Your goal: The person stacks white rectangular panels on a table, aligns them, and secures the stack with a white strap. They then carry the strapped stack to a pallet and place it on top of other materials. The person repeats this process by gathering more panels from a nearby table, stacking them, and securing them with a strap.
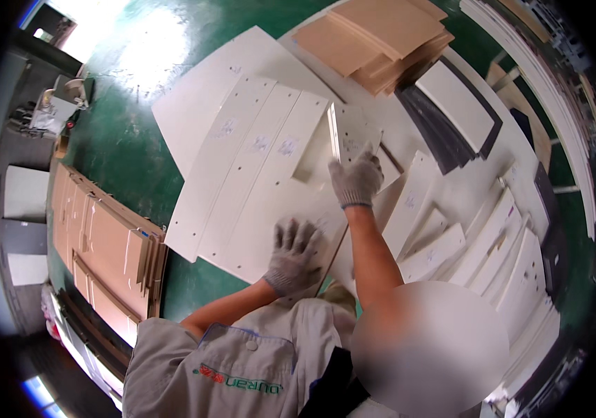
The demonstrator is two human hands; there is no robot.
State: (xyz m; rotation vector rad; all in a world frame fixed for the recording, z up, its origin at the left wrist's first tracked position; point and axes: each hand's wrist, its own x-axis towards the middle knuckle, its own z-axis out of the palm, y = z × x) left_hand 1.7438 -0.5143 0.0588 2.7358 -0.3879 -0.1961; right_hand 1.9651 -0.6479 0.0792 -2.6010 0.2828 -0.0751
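My left hand [294, 256], in a grey knitted glove, lies with its fingers spread on a large white panel [249, 216]. It grips nothing. Farther forward and to the right, my right hand [358, 180], gloved the same way, is closed on the near end of a small white board [354, 130]. That board has a few dark holes and a bright narrow edge along its left side. Part of its near end is hidden by my fingers. Left of it, long white strips [246, 125] with holes and pale labels lie side by side.
A stack of brown cardboard [381, 35] sits at the far side, with dark grey and white panels [451, 104] beside it. Several white boards [479, 244] lean together at the right. More cardboard [106, 237] stands on the green floor [127, 118] at left.
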